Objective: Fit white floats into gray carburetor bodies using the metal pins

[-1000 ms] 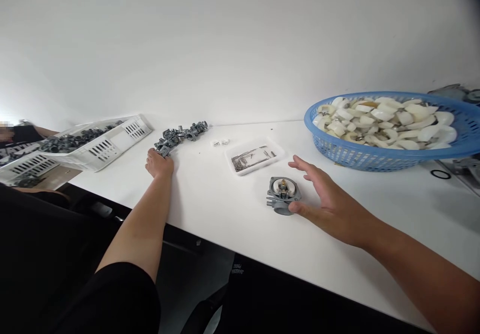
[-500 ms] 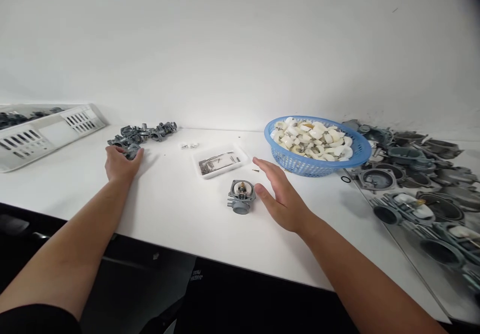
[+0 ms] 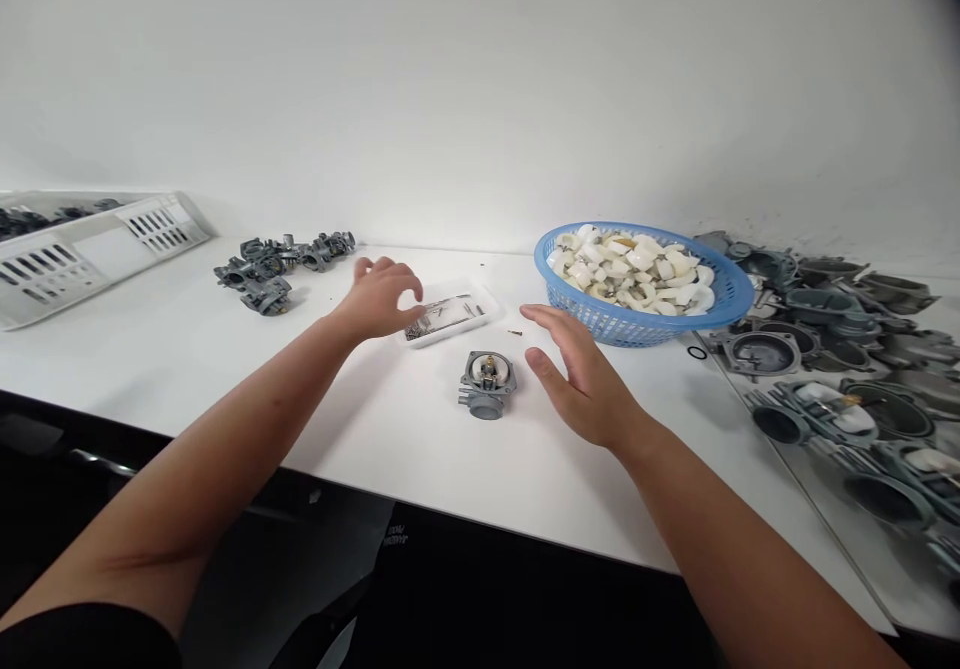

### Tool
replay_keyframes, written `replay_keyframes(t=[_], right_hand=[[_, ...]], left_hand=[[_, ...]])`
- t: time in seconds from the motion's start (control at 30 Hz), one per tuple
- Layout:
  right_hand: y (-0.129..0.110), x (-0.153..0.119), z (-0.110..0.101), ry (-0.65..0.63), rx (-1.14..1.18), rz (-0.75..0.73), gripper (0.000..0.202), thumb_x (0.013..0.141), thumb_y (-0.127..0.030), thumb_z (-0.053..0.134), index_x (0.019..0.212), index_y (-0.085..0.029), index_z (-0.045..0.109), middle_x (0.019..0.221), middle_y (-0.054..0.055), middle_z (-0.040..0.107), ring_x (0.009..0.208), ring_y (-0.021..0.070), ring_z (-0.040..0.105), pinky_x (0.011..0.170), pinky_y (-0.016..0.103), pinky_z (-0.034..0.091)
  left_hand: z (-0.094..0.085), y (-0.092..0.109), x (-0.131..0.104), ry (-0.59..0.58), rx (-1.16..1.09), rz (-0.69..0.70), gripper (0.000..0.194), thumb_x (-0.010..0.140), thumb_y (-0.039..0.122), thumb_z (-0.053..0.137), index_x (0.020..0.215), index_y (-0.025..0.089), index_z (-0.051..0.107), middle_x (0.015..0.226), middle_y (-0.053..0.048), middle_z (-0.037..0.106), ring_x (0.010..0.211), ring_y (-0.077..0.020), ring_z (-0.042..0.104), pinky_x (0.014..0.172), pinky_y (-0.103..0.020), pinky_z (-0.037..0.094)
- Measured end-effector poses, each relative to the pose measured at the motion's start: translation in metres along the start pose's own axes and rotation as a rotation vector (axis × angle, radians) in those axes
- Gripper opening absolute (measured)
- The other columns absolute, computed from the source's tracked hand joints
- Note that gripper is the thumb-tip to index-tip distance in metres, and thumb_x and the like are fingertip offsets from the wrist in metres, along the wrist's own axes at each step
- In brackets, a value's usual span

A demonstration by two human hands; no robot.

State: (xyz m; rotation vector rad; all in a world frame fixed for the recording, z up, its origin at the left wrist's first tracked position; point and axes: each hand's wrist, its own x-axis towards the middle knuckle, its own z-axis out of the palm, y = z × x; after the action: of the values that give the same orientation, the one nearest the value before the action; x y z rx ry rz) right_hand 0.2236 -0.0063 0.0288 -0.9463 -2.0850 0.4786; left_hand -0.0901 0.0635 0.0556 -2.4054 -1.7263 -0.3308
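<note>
Held over the left side of the shallow white tray [image 3: 450,338] with the left hand [image 3: 377,299]: open, bent loosely at the fingers, gripping nothing visible. Cannot tell whether touching the tray. Held open with the right hand [image 3: 581,379], spread between thumb and fingers, gripping nothing. Between the hands, closer to the right one, see the grey metal housing [image 3: 486,404] resting on the white table [image 3: 405,459], fitted with a brass piece [image 3: 490,362] and white plastic inside. Just beyond the right thumb, near the fingertips, find a small screw [image 3: 514,332] lying apart from the housing. Under and beside the left hand, see thin metal pins [image 3: 441,320] lying in the tray.

Farther out, beyond the right hand, see a blue basket [image 3: 615,327] heaped with white plastic pieces [image 3: 645,269], and just to its right a black ring [image 3: 697,359]. Well to the right of the right hand, see a pile of bigger metal parts [image 3: 814,304]. Left of the left hand, find a cluster of small metal parts [image 3: 266,294]; farther left, a slotted white crate [image 3: 105,267] holding dark parts [image 3: 67,214]
</note>
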Motion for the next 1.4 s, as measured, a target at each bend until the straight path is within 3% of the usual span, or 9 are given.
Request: replay_keyframes(t=[0.13,0.2,0.57,0.8,0.9,0.97,1.07,1.2,1.4], right_hand=[[-0.002,0.000,-0.003,-0.024,0.004,-0.031,0.046,0.101,-0.047,0.047,0.142,-0.025,0.047,0.146,0.010,0.052,0.138,0.0271,0.045,0.116,0.049,0.039],[-0.002,0.001,-0.006,-0.015,-0.001,-0.033,0.045,0.100,-0.047,0.047,0.140,-0.025,0.049,0.145,0.010,0.053,0.137,0.0277,0.046,0.115,0.050,0.039],[-0.007,-0.001,-0.005,-0.069,0.036,-0.050,0.044,0.101,-0.045,0.047,0.138,-0.022,0.050,0.143,0.008,0.056,0.134,0.0253,0.050,0.112,0.044,0.042],[-0.007,0.000,-0.004,-0.053,0.020,-0.059,0.039,0.102,-0.042,0.043,0.135,-0.024,0.053,0.139,0.009,0.058,0.131,0.0275,0.052,0.109,0.048,0.043],[-0.006,0.000,-0.004,-0.042,0.038,-0.051,0.039,0.102,-0.043,0.044,0.134,-0.023,0.054,0.138,0.009,0.059,0.130,0.0272,0.053,0.109,0.047,0.043],[-0.006,0.000,-0.004,-0.031,0.041,-0.062,0.039,0.102,-0.041,0.046,0.134,-0.023,0.053,0.138,0.009,0.059,0.130,0.0266,0.052,0.109,0.047,0.042],[-0.008,0.000,-0.004,-0.011,0.058,-0.091,0.035,0.098,-0.039,0.054,0.129,-0.024,0.057,0.136,0.009,0.060,0.129,0.0278,0.053,0.108,0.048,0.043],[-0.015,0.000,-0.003,-0.014,0.237,-0.075,0.021,0.092,-0.038,0.063,0.107,-0.023,0.063,0.126,0.007,0.065,0.120,0.0259,0.059,0.104,0.044,0.045],[-0.016,0.001,-0.005,0.039,0.313,0.046,0.020,0.098,-0.036,0.054,0.101,-0.021,0.066,0.104,0.005,0.070,0.100,0.0205,0.064,0.090,0.036,0.048]], left_hand=[[-0.001,0.026,0.036,-0.459,0.057,-0.101,0.031,0.079,0.038,0.060,0.106,0.028,0.070,0.112,-0.006,0.071,0.104,-0.0276,0.060,0.093,-0.040,0.042],[0.004,0.028,0.044,-0.571,0.028,-0.181,0.040,0.074,0.038,0.063,0.113,0.030,0.068,0.116,-0.006,0.070,0.099,-0.0266,0.063,0.085,-0.035,0.046],[0.013,0.020,0.039,-0.649,-0.033,-0.205,0.028,0.072,0.030,0.056,0.097,0.025,0.068,0.099,-0.007,0.073,0.081,-0.0247,0.065,0.071,-0.034,0.048],[0.015,0.033,0.040,-0.725,0.072,-0.214,0.006,0.069,0.023,0.062,0.066,0.018,0.060,0.072,-0.010,0.066,0.065,-0.0242,0.058,0.069,-0.039,0.046],[-0.002,0.039,0.038,-0.682,0.096,-0.210,0.010,0.077,0.027,0.059,0.072,0.019,0.058,0.072,-0.009,0.064,0.066,-0.0237,0.057,0.068,-0.038,0.045],[-0.021,0.044,0.034,-0.527,0.021,-0.174,0.014,0.087,0.031,0.051,0.082,0.020,0.056,0.078,-0.008,0.063,0.068,-0.0221,0.055,0.066,-0.036,0.043],[-0.046,0.060,0.021,-0.277,-0.442,0.034,0.023,0.096,0.042,0.044,0.088,0.022,0.052,0.078,-0.004,0.056,0.064,-0.0168,0.048,0.059,-0.031,0.040],[-0.054,0.102,0.001,-0.196,-0.988,0.365,0.026,0.098,0.047,0.048,0.090,0.022,0.050,0.077,-0.002,0.049,0.066,-0.0138,0.045,0.060,-0.028,0.041],[-0.045,0.144,-0.019,-0.090,-0.830,0.290,0.014,0.101,0.032,0.044,0.094,0.021,0.051,0.078,-0.001,0.051,0.065,-0.0133,0.043,0.057,-0.027,0.037]])
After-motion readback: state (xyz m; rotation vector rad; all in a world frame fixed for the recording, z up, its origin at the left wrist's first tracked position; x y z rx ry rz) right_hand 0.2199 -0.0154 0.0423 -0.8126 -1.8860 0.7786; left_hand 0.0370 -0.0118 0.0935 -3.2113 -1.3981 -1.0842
